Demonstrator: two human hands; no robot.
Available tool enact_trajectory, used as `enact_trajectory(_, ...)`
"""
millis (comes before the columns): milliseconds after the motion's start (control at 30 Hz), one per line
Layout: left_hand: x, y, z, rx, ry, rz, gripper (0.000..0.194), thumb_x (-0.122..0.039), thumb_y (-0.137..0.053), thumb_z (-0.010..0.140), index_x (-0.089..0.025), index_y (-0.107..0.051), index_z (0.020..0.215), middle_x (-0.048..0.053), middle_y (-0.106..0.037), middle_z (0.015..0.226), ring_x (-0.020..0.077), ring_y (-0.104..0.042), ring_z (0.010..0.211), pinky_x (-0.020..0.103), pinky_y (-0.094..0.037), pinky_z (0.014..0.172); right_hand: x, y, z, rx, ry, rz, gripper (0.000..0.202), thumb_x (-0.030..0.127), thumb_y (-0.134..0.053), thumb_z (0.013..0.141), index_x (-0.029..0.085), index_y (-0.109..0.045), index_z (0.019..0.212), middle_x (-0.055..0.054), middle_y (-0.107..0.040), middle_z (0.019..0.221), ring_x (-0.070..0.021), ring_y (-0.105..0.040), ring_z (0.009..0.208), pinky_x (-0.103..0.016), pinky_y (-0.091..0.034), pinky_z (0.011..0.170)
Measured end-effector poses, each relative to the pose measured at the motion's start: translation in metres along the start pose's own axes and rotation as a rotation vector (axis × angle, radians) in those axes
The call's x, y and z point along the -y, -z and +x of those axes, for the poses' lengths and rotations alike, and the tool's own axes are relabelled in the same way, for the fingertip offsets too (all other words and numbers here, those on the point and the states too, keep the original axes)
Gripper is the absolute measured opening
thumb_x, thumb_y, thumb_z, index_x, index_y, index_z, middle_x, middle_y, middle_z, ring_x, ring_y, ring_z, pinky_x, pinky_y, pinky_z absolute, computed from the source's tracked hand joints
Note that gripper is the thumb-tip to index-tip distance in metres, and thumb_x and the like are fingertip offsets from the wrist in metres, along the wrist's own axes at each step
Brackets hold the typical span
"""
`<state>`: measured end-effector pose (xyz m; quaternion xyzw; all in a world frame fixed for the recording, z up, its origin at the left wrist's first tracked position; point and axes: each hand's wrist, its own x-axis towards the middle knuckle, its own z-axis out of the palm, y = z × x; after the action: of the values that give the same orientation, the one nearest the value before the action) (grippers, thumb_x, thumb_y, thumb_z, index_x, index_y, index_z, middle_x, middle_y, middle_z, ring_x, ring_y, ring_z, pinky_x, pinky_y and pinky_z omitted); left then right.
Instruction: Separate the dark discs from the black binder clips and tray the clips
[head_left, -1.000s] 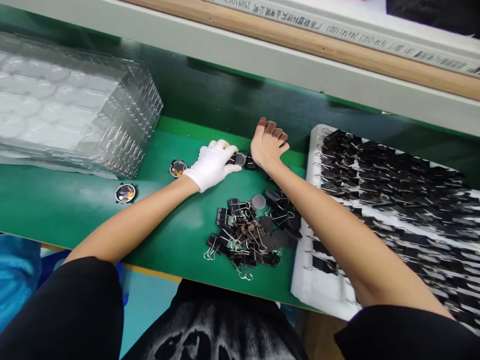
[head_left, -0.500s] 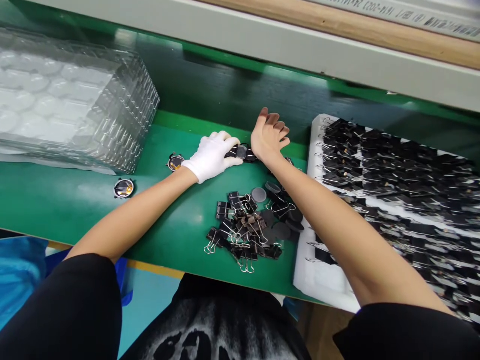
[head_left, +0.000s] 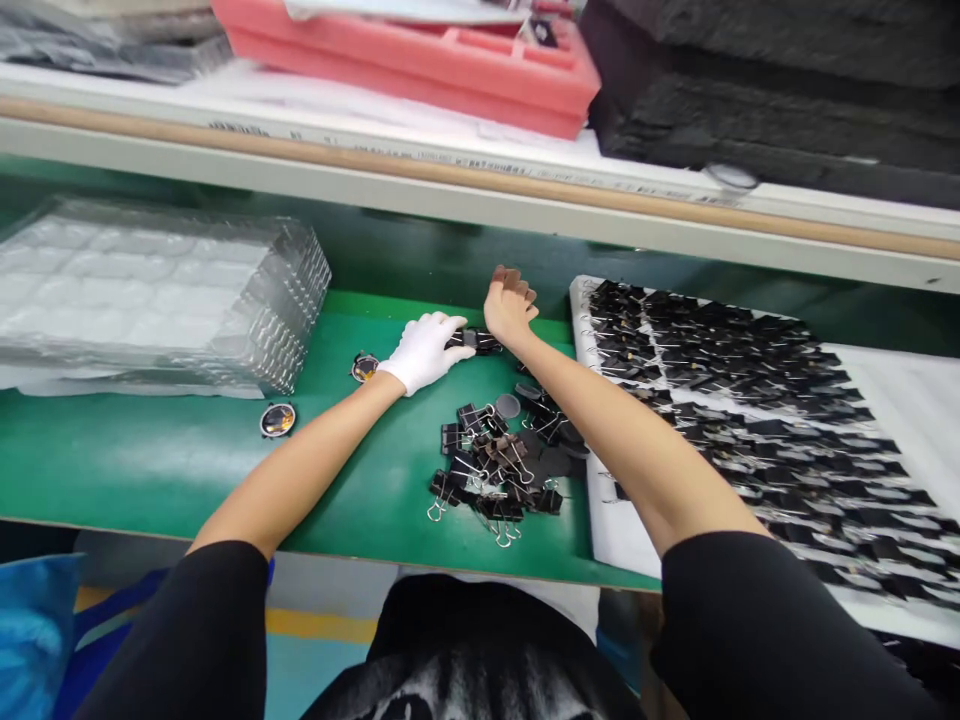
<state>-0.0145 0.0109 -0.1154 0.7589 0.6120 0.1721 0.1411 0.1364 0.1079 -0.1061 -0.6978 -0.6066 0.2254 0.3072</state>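
Piece of black clips and grey disc (head_left: pixel 484 342): toward the back of the green bench top (head_left: pixel 360 490), between both hands.
White-gloved left hand (head_left: pixel 426 352): thumb and fingers pinching the piece's left end, presumably to steady it.
Bare right hand (head_left: pixel 511 306): fingers loosely curled, gripping nothing visible; heel contact with the piece unclear.
Heap of loose black binder clips (head_left: pixel 487 462): between the forearms, probably for easy reach.
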Motion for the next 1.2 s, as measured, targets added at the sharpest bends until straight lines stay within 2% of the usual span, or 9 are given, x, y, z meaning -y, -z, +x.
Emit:
enact_trajectory(100, -0.004, 0.019, -0.003, -0.013, 0.079, -0.3, 0.048, -0.051, -0.057, 0.104, -0.017, -0.065, 0.137, 0.012, -0.076, 0.126, 0.0249, -0.071, 0.11, 0.035, -0.052, 0.098, 0.008, 0.034, 0.0, 0.181, 0.028, 0.253, 0.067, 0.068, -0.015, 0.108, 0.024, -0.066, 0.115, -0.013, -0.073, 0.122, -0.0311, -0.067, 0.121, -0.053, -0.049, 0.111)
enact_trajectory(200, -0.021, 0.045, -0.009, 0.045, 0.137, -0.48, 0.062, -0.065, -0.035, 0.108, -0.017, -0.072, 0.095, 0.006, -0.074, 0.076, 0.0188, -0.066, 0.069, 0.031, -0.051, 0.075, 0.004, 0.08, -0.019, 0.514, 0.198, 0.343, 0.063, 0.079, -0.05, 0.096, 0.021, -0.073, 0.105, -0.011, -0.077, 0.109, -0.0267, -0.071, 0.098, -0.041, -0.059, 0.087)
enact_trajectory(300, -0.049, 0.063, -0.02, 0.078, 0.155, -0.491, 0.08, -0.067, -0.02, 0.109, -0.019, -0.066, 0.064, 0.005, -0.06, 0.051, 0.0173, -0.058, 0.054, 0.031, -0.048, 0.068, -0.01, 0.12, -0.054, 0.612, 0.369, 0.333, 0.049, 0.057, -0.085, 0.077, 0.019, -0.076, 0.107, -0.009, -0.079, 0.104, -0.0232, -0.071, 0.091, -0.037, -0.059, 0.081)
enact_trajectory(500, -0.096, 0.063, -0.043, -0.065, -0.092, 0.028, 0.063, -0.046, -0.025, 0.111, -0.019, -0.064, 0.069, 0.008, -0.064, 0.06, 0.0214, -0.064, 0.063, 0.034, -0.032, 0.061, -0.043, 0.161, -0.115, 0.545, 0.312, 0.516, 0.037, 0.039, -0.087, 0.073, 0.016, -0.079, 0.101, -0.007, -0.08, 0.092, -0.0195, -0.072, 0.08, -0.037, -0.061, 0.08)
enact_trajectory(700, -0.12, 0.048, -0.045, 0.032, -0.222, 0.199, 0.063, -0.04, -0.02, 0.112, -0.018, -0.069, 0.079, 0.007, -0.056, 0.055, 0.0232, -0.063, 0.059, 0.035, -0.034, 0.063, -0.071, 0.173, -0.145, 0.44, 0.285, 0.553, 0.033, 0.038, -0.084, 0.076, 0.016, -0.08, 0.099, -0.005, -0.078, 0.086, -0.0195, -0.071, 0.077, -0.037, -0.061, 0.076)
enact_trajectory(833, -0.136, 0.041, -0.044, 0.06, -0.261, 0.154, 0.064, -0.045, -0.02, 0.112, -0.018, -0.072, 0.087, 0.009, -0.061, 0.059, 0.0266, -0.067, 0.065, 0.037, -0.04, 0.065, -0.084, 0.195, -0.149, 0.398, 0.274, 0.518, 0.034, 0.036, -0.083, 0.078, 0.015, -0.08, 0.104, -0.006, -0.078, 0.088, -0.0197, -0.071, 0.079, -0.037, -0.061, 0.077)
enact_trajectory(933, -0.142, 0.042, -0.047, 0.103, -0.314, -0.059, 0.065, -0.054, -0.019, 0.112, -0.019, -0.073, 0.11, 0.01, -0.074, 0.079, 0.0252, -0.072, 0.075, 0.036, -0.048, 0.07, -0.101, 0.233, -0.152, 0.358, 0.296, 0.457, 0.03, 0.034, -0.082, 0.081, 0.016, -0.08, 0.105, -0.006, -0.078, 0.089, -0.0205, -0.072, 0.081, -0.038, -0.061, 0.078)
enact_trajectory(1067, -0.133, 0.051, -0.049, 0.132, -0.325, -0.187, 0.058, -0.06, -0.026, 0.11, -0.024, -0.065, 0.135, 0.006, -0.08, 0.098, 0.0236, -0.075, 0.088, 0.036, -0.054, 0.082, -0.143, 0.285, -0.175, 0.166, 0.421, 0.334, 0.023, 0.034, -0.086, 0.084, 0.024, -0.082, 0.104, -0.006, -0.079, 0.101, -0.0251, -0.073, 0.098, -0.046, -0.059, 0.095)
enact_trajectory(1200, -0.127, 0.053, -0.044, 0.12, -0.331, -0.106, 0.05, -0.058, -0.031, 0.109, -0.032, -0.069, 0.127, 0.002, -0.08, 0.101, 0.0255, -0.076, 0.092, 0.039, -0.055, 0.086, -0.188, 0.289, -0.218, 0.063, 0.501, 0.119, 0.012, 0.038, -0.083, 0.089, 0.033, -0.083, 0.101, -0.007, -0.077, 0.119, -0.0312, -0.067, 0.122, -0.058, -0.049, 0.113)
